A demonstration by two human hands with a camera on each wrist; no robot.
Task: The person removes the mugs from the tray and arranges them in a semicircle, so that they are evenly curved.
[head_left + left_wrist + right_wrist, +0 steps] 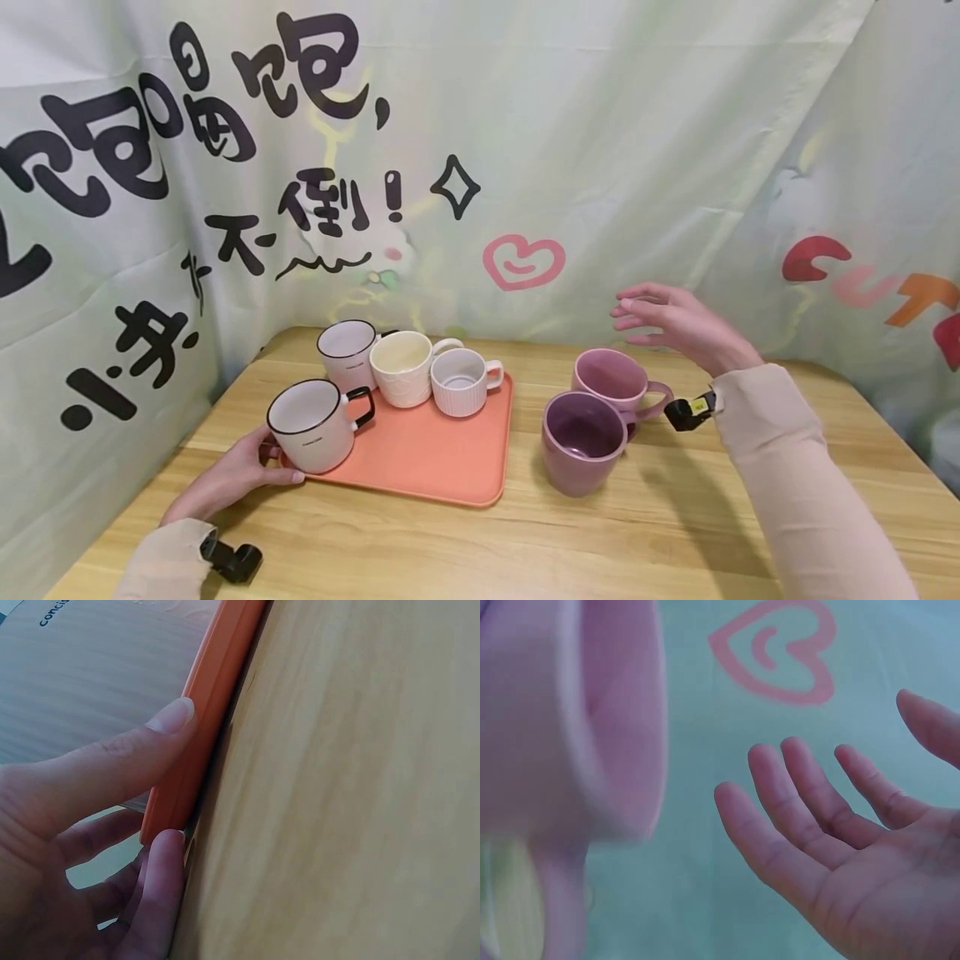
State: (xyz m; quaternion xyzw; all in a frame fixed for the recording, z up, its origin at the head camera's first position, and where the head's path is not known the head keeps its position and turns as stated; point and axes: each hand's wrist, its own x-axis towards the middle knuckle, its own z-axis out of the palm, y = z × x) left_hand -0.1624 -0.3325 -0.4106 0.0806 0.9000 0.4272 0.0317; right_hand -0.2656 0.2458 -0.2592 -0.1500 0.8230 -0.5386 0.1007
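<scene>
At the near left corner of the orange tray [420, 462], my left hand [243, 467] pinches the rim. In the left wrist view its thumb [112, 761] lies over the edge and other fingers curl below the corner. A white mug with a black rim [311, 429] stands on that corner, right beside the hand. My right hand [675, 321] is in the air with fingers spread and nothing held. Below and left of it stands a pink mug [611, 375], handle to the right. A purple mug [577, 450] stands close in front of the pink one.
Behind on the tray are another black-rimmed white mug [348, 354], a cream embossed mug [402, 371] and a small ribbed white cup [459, 383]. The wooden table [480, 550] backs onto a printed curtain [600, 167].
</scene>
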